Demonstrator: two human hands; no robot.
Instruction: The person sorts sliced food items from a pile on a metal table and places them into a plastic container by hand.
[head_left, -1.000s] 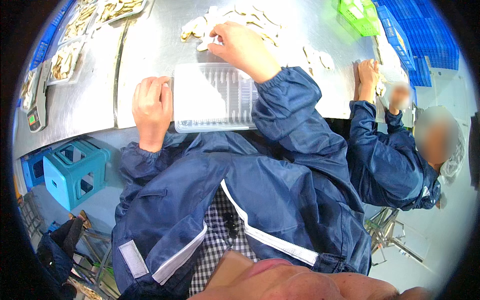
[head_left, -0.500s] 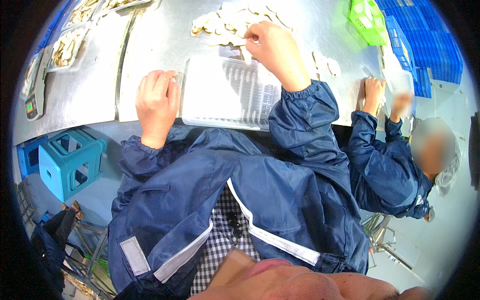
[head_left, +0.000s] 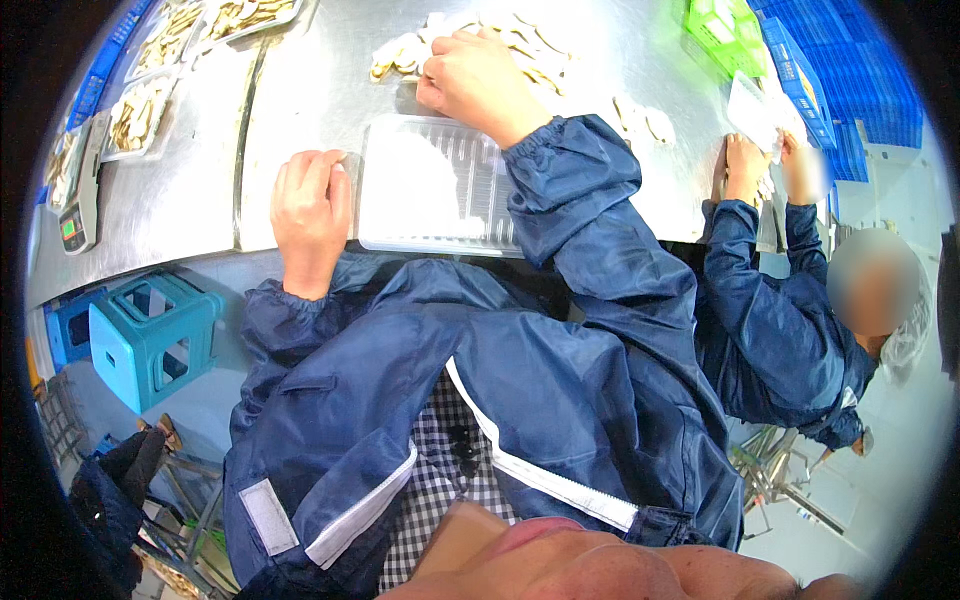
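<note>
A clear plastic tray (head_left: 435,215) with a ribbed bottom lies in front of me near the table's edge, bright with glare. My left hand (head_left: 308,215) rests on the metal table just left of the tray, its fingers curled together. A small pale bit shows at its thumb tip, too small to name. Beyond the tray, my right hand (head_left: 480,85) reaches down at the near side of a pile of pale, brown-edged slices (head_left: 535,50) that look like mushroom. Its fingers are bent and closed; what they hold, if anything, is hidden under the hand.
Slice-filled trays (head_left: 140,110) and a scale (head_left: 78,225) stand at left. Loose slices (head_left: 640,120) lie right of the pile. A green basket (head_left: 725,35) and blue crates (head_left: 850,90) are at far right, beside a co-worker (head_left: 770,310). A turquoise stool (head_left: 155,340) stands below left.
My right hand has moved left across the pile's near side and turned, uncovering slices at right. My left hand stays by the tray. The co-worker's hands have shifted, with a pale translucent container now near them.
</note>
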